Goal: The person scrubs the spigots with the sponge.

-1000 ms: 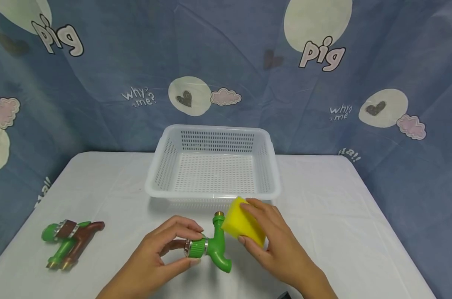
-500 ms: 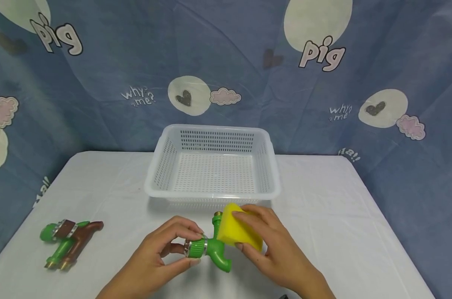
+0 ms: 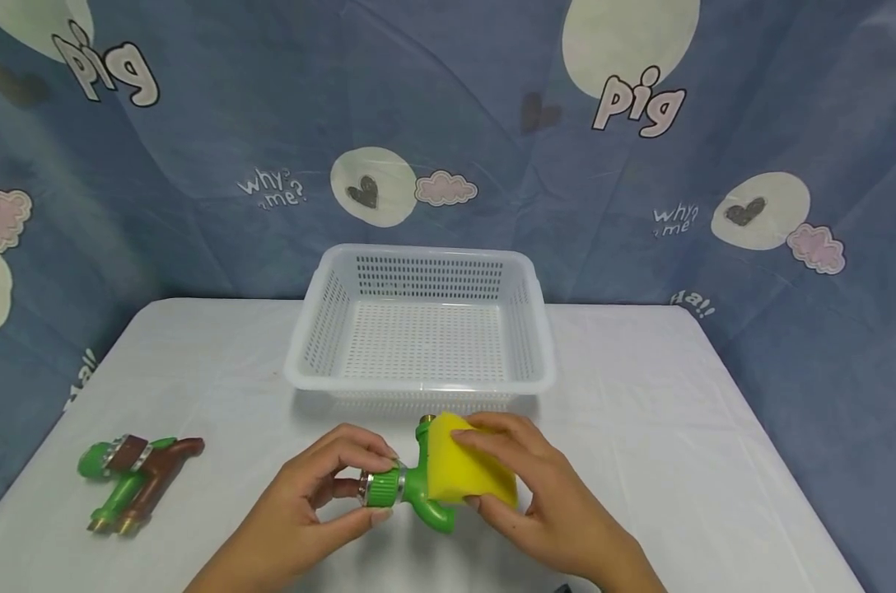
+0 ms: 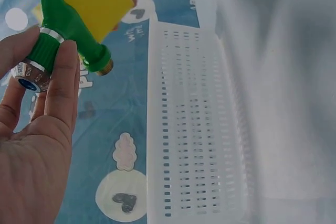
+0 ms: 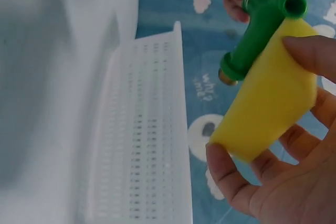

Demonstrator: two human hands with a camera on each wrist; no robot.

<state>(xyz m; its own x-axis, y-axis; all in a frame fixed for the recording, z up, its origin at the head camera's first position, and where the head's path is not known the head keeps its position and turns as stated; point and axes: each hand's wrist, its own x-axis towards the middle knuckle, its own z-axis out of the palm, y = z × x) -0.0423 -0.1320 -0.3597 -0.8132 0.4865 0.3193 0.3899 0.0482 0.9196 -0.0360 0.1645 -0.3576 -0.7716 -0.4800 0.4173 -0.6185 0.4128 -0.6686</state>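
Observation:
My left hand point(image 3: 322, 494) pinches a green faucet point(image 3: 433, 514) by its ribbed collar, thumb below and fingers above. In the left wrist view the faucet point(image 4: 65, 19) shows a silver ring, a brass threaded end and a metal knob with a blue centre. A yellow sponge point(image 3: 469, 469) sits in my right hand point(image 3: 548, 494), gripped between thumb and fingertips. The sponge lies along the faucet's body and hides part of it in the head view. In the right wrist view the sponge point(image 5: 270, 98) meets the faucet's side, with the round spout opening above it.
A white perforated plastic basket point(image 3: 418, 385) stands behind the hands on the white-covered table point(image 3: 641, 412). Two more faucets, one green point(image 3: 122, 498) and one brown point(image 3: 159, 478), lie together at the left. A blue printed cloth point(image 3: 433, 99) hangs behind.
The sponge in my right hand has moved left and down, from beside the faucet's upper end onto its body. My left hand keeps its grip on the faucet, almost still.

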